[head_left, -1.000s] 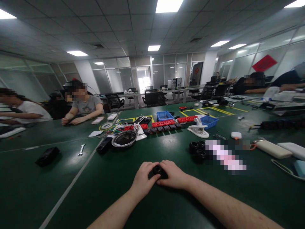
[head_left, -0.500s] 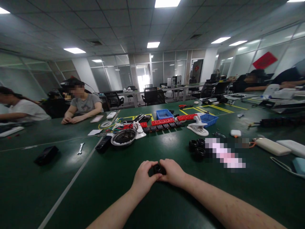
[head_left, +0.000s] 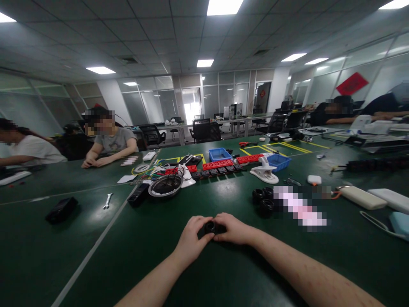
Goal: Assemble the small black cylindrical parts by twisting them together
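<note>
Low in the middle of the head view, a small black wheel-like ring (head_left: 210, 227) with a hole facing up is held just over the green table. My left hand (head_left: 191, 238) is closed around its left side, thumb in front and fingers behind. The fingertips and thumb of my right hand (head_left: 232, 229) pinch at its right edge, leaving a dark gap before the palm. Fingers partly cover the ring. To the right lie several similar black rings (head_left: 266, 206), beside a blurred-out pink and white patch.
Ahead stand a metal bowl (head_left: 165, 186), a white clamp base (head_left: 264, 172), red socket strips (head_left: 218, 164) and blue trays (head_left: 220, 154). A wrench (head_left: 108, 201) and black device (head_left: 61, 209) lie left; a beige power bank (head_left: 363, 197) lies right. Other people sit at the far sides.
My right hand has shifted slightly right, so more of the black ring shows between my hands. My left hand stays nearly in place.
</note>
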A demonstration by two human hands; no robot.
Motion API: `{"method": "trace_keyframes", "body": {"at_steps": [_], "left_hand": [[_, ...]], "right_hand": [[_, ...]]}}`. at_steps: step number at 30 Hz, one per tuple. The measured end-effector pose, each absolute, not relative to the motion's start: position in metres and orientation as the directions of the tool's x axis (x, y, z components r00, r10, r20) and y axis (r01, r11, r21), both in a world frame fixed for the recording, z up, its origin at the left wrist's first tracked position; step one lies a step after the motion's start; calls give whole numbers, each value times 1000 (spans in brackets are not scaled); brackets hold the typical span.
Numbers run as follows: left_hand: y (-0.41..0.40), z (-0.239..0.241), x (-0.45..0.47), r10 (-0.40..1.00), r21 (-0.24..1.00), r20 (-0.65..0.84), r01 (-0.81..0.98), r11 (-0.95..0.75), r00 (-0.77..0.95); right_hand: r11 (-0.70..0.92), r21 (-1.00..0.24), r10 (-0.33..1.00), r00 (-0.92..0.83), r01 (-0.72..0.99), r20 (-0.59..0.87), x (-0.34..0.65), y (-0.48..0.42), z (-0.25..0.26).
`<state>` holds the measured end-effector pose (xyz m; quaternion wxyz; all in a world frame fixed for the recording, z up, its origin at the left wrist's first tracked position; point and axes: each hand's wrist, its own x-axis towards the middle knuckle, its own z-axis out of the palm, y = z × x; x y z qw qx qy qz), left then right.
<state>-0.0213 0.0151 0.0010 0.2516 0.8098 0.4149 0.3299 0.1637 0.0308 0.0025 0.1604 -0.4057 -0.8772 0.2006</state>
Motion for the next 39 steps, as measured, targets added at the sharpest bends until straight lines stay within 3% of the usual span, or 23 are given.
{"method": "trace_keyframes", "body": {"at_steps": [3, 8, 11, 15, 19, 24, 27, 33, 39], "left_hand": [[15, 2, -19, 855, 684, 312, 527, -504, 413], [14, 1, -16, 895, 678, 306, 586, -444, 324], [14, 1, -16, 894, 678, 312, 584, -447, 322], [14, 2, -19, 874, 679, 317, 555, -480, 368], [15, 2, -21, 853, 693, 317, 513, -506, 414], [15, 1, -21, 838, 704, 319, 481, -522, 442], [15, 0, -19, 866, 700, 310, 522, -487, 392], [15, -2, -17, 894, 688, 303, 573, -445, 331], [14, -2, -17, 889, 690, 315, 563, -456, 333]], "right_hand": [[536, -468, 823, -558, 703, 103, 160, 28, 3], [450, -264, 893, -426, 853, 146, 144, 14, 0], [432, -207, 899, -403, 878, 169, 139, 9, -1], [478, -305, 878, -434, 824, 203, 143, 12, 2], [557, -453, 814, -566, 696, 131, 156, 22, 6], [539, -510, 810, -578, 670, 98, 162, 29, 3], [485, -448, 861, -499, 751, 96, 156, 25, 0], [454, -191, 891, -440, 870, 113, 142, 14, 2], [449, -180, 893, -429, 875, 137, 141, 12, 3]]}}
